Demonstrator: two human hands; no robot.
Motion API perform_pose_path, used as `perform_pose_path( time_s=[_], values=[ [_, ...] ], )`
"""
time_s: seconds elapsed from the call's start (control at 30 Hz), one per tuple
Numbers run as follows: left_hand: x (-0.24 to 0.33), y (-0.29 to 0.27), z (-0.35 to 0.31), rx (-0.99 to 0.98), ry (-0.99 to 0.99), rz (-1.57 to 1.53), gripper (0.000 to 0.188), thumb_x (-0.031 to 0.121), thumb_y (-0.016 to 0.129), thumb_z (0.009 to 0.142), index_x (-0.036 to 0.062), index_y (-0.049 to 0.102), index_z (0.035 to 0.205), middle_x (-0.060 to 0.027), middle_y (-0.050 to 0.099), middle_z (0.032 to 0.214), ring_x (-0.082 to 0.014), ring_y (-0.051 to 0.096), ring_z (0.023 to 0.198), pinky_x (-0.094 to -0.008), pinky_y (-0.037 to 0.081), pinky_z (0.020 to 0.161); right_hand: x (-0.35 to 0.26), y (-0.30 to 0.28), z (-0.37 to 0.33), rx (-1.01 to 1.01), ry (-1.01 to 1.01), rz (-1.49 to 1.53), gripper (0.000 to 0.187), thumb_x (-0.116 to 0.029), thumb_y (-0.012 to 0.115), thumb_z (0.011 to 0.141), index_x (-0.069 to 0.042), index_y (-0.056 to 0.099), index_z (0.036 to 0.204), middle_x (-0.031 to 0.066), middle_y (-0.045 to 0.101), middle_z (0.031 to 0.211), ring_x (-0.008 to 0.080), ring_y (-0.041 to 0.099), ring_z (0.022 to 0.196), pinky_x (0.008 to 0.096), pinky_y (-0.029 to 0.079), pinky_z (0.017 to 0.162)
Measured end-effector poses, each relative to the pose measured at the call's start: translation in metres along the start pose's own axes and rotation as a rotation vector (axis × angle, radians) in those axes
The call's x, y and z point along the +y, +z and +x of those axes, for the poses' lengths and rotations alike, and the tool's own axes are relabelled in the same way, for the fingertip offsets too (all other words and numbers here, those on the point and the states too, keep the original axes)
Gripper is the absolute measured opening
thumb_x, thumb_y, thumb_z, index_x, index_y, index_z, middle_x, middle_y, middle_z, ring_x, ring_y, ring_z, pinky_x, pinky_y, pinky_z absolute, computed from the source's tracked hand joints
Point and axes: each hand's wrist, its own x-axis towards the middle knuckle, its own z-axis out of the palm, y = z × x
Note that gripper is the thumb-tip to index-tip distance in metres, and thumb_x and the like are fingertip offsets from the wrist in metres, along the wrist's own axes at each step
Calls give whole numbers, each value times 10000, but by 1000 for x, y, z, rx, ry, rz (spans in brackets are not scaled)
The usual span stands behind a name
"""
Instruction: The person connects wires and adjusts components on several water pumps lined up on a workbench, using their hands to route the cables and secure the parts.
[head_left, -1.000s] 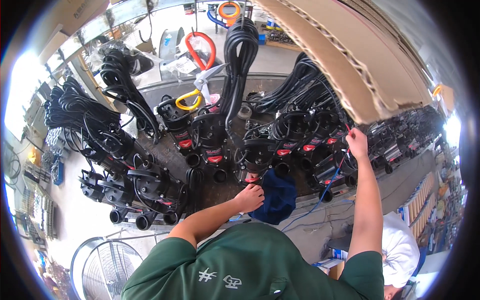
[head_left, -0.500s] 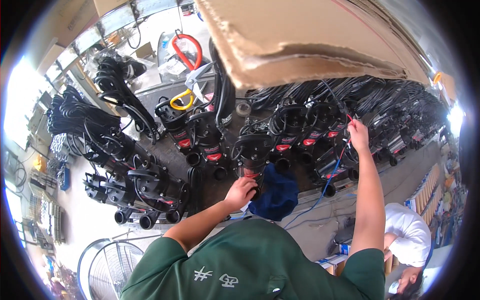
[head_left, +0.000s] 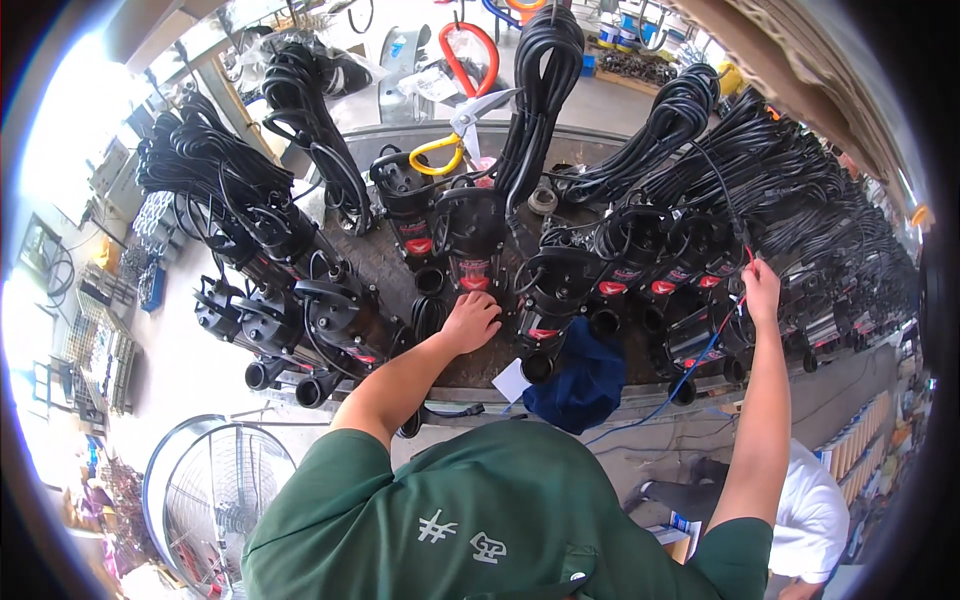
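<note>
A black submersible pump [head_left: 470, 240] with a red label stands on the dark bench in front of me. My left hand [head_left: 471, 322] is curled over its lower front, and the outlet there is hidden beneath the fingers. To its right a second pump [head_left: 556, 290] leans beside a dark blue cloth [head_left: 577, 385]. Farther right, my right hand [head_left: 762, 292] is closed around a thin red and blue lead [head_left: 716, 340]. The lead's red tip touches or nearly meets the end of a black pump cable [head_left: 725, 185].
Scissors [head_left: 464, 125] with red and yellow handles hang over the bench. More pumps [head_left: 345, 315] with coiled cables crowd both sides. A cardboard box [head_left: 800, 70] juts in at upper right. Behind me are a large fan [head_left: 222, 500] and a person in white [head_left: 815, 510].
My left hand has gone from the pump beside the blue cloth to the neighbouring pump on its left. The right hand keeps the lead at the cable end. The view has shifted, showing less cardboard.
</note>
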Motion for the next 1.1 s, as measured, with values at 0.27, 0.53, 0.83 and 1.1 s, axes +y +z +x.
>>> perform_pose_path(
  time_s=[0.27,0.53,0.83,1.1],
  values=[
    [13,17,-13,111,25,12,287,234,703,878,91,681,1126,-87,590,1289,-305,482,1333,-485,367,1121,5,-2,0,-51,-3,17,139,-134,606,886,4,615,891,97,609,758,183,592,723,328,482,723],
    [10,9,-13,305,-124,-246,210,153,698,865,73,684,1059,-123,634,1196,-340,558,1212,-476,417,1065,5,1,4,-74,16,-21,125,-116,600,880,9,606,887,94,596,746,177,576,718,325,481,726],
    [-78,-7,1,727,-560,78,114,123,690,841,118,712,953,-38,662,1117,-281,580,1168,-453,449,957,-6,2,4,-44,-8,-14,131,-123,606,859,7,608,873,134,612,742,227,588,699,358,490,714],
    [-91,-4,11,522,-573,103,169,199,687,841,135,743,988,-40,657,1132,-278,565,1194,-449,425,1012,-8,-2,0,-24,-19,-68,137,-135,622,855,1,629,873,149,650,776,263,649,740,374,502,715]
  ],
)
